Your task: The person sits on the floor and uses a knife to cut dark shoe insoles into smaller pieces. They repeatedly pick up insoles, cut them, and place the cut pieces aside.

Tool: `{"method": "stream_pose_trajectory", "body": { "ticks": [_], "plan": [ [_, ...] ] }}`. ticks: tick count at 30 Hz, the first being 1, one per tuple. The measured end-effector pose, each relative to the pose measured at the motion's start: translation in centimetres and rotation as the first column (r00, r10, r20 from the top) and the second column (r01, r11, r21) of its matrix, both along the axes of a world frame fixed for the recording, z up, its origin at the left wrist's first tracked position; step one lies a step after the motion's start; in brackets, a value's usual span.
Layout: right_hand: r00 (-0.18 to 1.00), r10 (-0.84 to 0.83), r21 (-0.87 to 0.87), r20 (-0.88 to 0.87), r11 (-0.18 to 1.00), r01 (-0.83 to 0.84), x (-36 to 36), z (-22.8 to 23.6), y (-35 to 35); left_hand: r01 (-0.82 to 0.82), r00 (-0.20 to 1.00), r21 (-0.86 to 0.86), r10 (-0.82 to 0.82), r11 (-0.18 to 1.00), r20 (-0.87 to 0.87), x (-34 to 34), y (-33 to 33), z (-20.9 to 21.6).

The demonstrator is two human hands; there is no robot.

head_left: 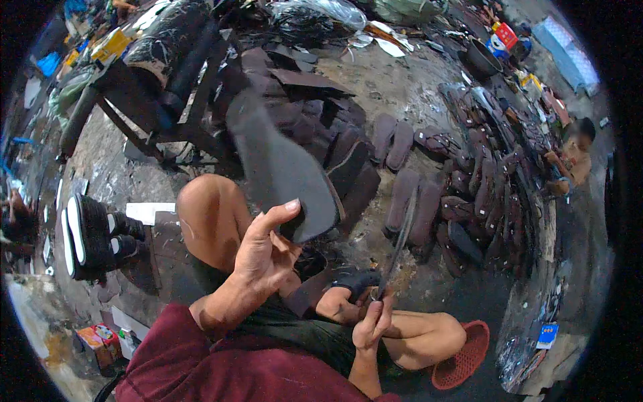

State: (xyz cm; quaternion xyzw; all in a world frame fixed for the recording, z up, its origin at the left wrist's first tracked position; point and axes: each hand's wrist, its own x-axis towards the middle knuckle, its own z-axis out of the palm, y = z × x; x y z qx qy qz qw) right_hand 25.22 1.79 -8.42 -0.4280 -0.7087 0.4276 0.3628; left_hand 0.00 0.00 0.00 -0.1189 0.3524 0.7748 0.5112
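My left hand (262, 253) is raised in front of me, its thumb pressed on the heel end of a grey shoe sole (287, 171). The sole's wide end tilts up and away, and a dark edge shows along its right side. Lower and to the right, over my folded leg, my right hand (370, 326) is closed round the near end of a long, thin, slightly curved dark strip (400, 246). It looks like a blade, but its kind is not clear. The strip points up and away, apart from the sole.
Brown soles (413, 208) lie in pairs ahead, beside a large pile of dark sandals (485, 167). A metal-framed machine (144, 110) stands far left, black-and-white footwear (84, 231) nearer. A red basket (462, 355) sits by my right knee. Another person (573, 157) is at far right.
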Motion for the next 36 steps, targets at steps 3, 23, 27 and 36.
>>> {"method": "stream_pose_trajectory", "body": {
  "ticks": [3,23,27,36],
  "plan": [
    [0.997,0.054,0.049,0.055,0.997,-0.056,0.5,0.4,-0.3,0.009,1.0,-0.015,-0.009,1.0,0.017,0.6,0.0,0.2],
    [0.882,0.395,-0.1,0.257,0.919,-0.382,-2.1,6.4,2.4,0.063,0.99,-0.196,-0.086,0.979,-0.113,0.9,-4.5,-1.6],
    [0.89,0.416,0.024,0.188,0.904,-0.427,-7.8,4.8,4.2,0.134,0.967,-0.112,-0.155,0.985,-0.204,1.2,-5.1,-2.5],
    [0.851,0.061,-0.577,-0.522,0.71,-0.404,-7.4,6.2,5.7,-0.187,-0.613,0.194,0.04,0.963,-0.789,-8.2,-3.4,-2.3]
  ]
}}
